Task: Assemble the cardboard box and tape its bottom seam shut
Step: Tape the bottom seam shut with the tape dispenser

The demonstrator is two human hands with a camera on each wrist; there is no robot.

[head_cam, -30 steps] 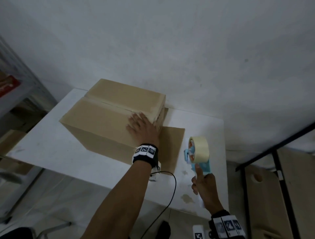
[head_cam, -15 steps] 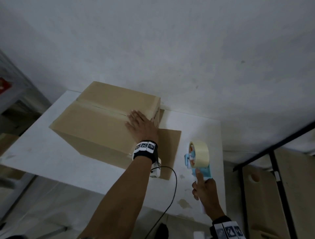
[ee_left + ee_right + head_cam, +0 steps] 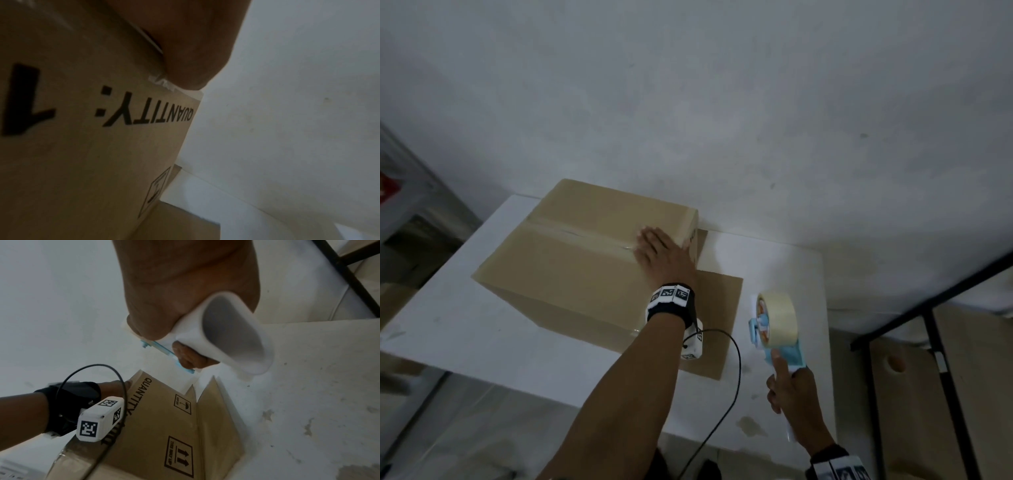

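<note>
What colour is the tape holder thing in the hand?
The tape dispenser is light blue with a white handle, carrying a cream tape roll. The head view shows it best.

**Non-task surroundings**

A white table stood against a pale grey wall. Brownish stains marked the table's near right corner; the right wrist view showed further grey scuffs on its surface. To the right of the table, a black metal frame stood in front of light wooden boards, one with a round hole. At the far left, grey shelving carried a red item, too blurred to identify.
</note>
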